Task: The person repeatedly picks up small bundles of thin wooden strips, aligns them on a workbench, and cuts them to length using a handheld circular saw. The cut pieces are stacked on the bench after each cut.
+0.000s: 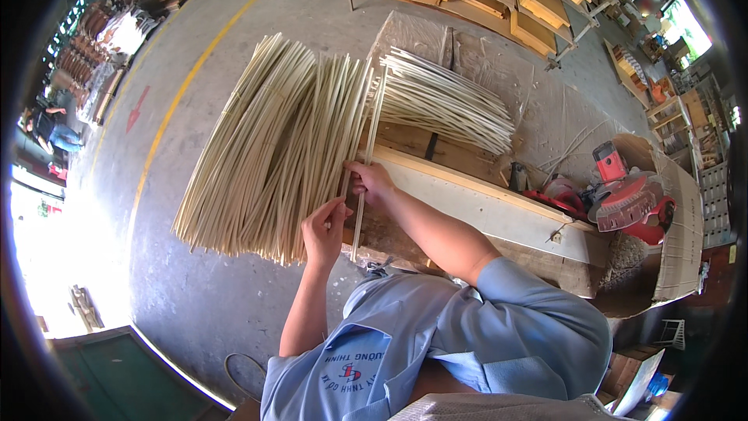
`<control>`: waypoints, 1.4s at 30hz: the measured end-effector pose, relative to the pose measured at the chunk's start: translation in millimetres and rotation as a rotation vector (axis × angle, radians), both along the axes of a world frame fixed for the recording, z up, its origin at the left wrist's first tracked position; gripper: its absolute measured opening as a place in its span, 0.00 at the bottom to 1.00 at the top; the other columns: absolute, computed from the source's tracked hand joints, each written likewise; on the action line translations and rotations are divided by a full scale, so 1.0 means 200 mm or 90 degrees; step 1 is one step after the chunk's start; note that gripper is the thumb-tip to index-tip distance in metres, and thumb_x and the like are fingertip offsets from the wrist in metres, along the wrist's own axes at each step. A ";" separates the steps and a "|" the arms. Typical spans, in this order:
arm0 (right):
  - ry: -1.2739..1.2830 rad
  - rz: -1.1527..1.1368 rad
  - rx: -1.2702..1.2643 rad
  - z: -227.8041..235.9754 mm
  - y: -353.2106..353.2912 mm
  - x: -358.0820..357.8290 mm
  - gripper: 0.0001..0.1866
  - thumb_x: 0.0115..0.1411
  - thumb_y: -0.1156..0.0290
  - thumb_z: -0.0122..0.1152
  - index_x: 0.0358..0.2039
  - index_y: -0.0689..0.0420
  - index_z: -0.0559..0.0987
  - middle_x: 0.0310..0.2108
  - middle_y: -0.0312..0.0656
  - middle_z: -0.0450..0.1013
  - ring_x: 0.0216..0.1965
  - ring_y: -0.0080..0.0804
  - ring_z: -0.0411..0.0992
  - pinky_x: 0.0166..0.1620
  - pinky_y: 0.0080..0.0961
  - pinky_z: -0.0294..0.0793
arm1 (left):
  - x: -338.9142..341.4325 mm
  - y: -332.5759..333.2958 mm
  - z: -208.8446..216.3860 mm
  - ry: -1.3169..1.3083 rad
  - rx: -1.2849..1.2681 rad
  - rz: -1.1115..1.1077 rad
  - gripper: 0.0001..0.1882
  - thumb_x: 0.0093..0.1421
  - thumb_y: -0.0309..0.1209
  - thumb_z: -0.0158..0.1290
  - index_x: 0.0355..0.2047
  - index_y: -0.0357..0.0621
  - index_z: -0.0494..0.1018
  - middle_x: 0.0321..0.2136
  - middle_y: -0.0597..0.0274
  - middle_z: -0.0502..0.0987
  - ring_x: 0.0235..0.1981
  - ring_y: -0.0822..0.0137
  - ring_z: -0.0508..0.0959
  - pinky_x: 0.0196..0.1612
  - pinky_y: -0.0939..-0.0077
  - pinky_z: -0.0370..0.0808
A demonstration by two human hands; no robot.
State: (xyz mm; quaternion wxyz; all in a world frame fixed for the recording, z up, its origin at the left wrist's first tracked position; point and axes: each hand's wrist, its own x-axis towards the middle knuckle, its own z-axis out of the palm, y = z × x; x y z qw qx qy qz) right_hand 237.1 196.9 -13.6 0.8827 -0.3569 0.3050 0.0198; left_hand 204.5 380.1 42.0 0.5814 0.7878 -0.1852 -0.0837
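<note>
Right hand (pixel 372 181): fingers closed around thin, pale wooden sticks (pixel 358 232), held lengthwise beside the large pile of pale wooden sticks (pixel 265 148). Left hand (pixel 322 230): fingertips nearly together at the pile's edge; grip cannot be told. Smaller pale stick stack (pixel 448 101) lies beyond; both groups plentiful, finished share unclear. Pile's near ends seem to overhang. Room leftward, over grey concrete floor (pixel 175 210); red power saw (pixel 623 206) limits right.

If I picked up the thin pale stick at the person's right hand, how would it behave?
The thin pale stick would probably feel light, being slender. It should be fairly stiff, since it looks nearly straight above and below the right hand, though its slim length might let it flex slightly.
</note>
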 end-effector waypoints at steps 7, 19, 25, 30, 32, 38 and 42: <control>0.091 -0.032 -0.100 0.02 -0.03 -0.02 0.06 0.63 0.70 0.67 0.34 0.58 0.80 0.23 0.35 0.72 0.21 0.22 0.66 0.23 0.25 0.59 | 0.02 0.04 -0.01 0.041 0.002 -0.006 0.12 0.73 0.26 0.54 0.49 0.30 0.81 0.33 0.59 0.86 0.36 0.75 0.82 0.42 0.79 0.79; 0.041 0.078 -0.079 0.07 -0.04 -0.02 0.11 0.63 0.66 0.72 0.31 0.54 0.78 0.25 0.29 0.68 0.22 0.20 0.63 0.25 0.23 0.60 | 0.04 0.01 -0.04 0.008 -0.025 -0.007 0.12 0.70 0.27 0.57 0.49 0.34 0.82 0.32 0.58 0.86 0.32 0.72 0.83 0.38 0.77 0.78; 0.052 0.061 -0.121 0.05 -0.05 -0.02 0.09 0.63 0.68 0.72 0.30 0.56 0.79 0.23 0.30 0.68 0.21 0.21 0.63 0.25 0.23 0.61 | 0.03 -0.02 -0.03 -0.047 0.030 -0.030 0.13 0.69 0.27 0.58 0.50 0.34 0.82 0.38 0.52 0.86 0.32 0.68 0.82 0.37 0.73 0.78; 0.047 0.060 -0.140 -0.01 -0.06 0.01 0.10 0.59 0.67 0.73 0.33 0.61 0.83 0.26 0.37 0.76 0.21 0.24 0.68 0.26 0.27 0.67 | 0.04 -0.06 0.00 -0.061 0.078 -0.013 0.14 0.69 0.27 0.58 0.52 0.34 0.81 0.42 0.51 0.85 0.32 0.65 0.82 0.37 0.72 0.78; 0.052 0.069 -0.153 -0.01 -0.06 0.02 0.11 0.58 0.67 0.74 0.33 0.62 0.83 0.25 0.38 0.76 0.22 0.26 0.69 0.27 0.29 0.69 | 0.04 -0.06 0.00 -0.068 0.080 -0.014 0.14 0.69 0.27 0.58 0.52 0.33 0.81 0.44 0.50 0.85 0.33 0.64 0.82 0.37 0.71 0.79; 0.065 0.038 -0.227 0.04 -0.05 -0.01 0.14 0.56 0.67 0.73 0.35 0.66 0.83 0.26 0.43 0.77 0.24 0.33 0.73 0.27 0.32 0.70 | 0.06 -0.08 -0.02 -0.128 0.120 -0.047 0.16 0.67 0.27 0.58 0.54 0.35 0.80 0.45 0.48 0.85 0.30 0.57 0.82 0.37 0.66 0.79; 0.069 0.018 -0.228 0.07 -0.12 -0.10 0.11 0.59 0.67 0.68 0.34 0.63 0.82 0.25 0.41 0.76 0.23 0.31 0.72 0.27 0.32 0.70 | 0.06 -0.12 0.04 -0.077 0.232 -0.048 0.18 0.67 0.29 0.57 0.55 0.37 0.79 0.35 0.44 0.84 0.26 0.53 0.81 0.36 0.64 0.78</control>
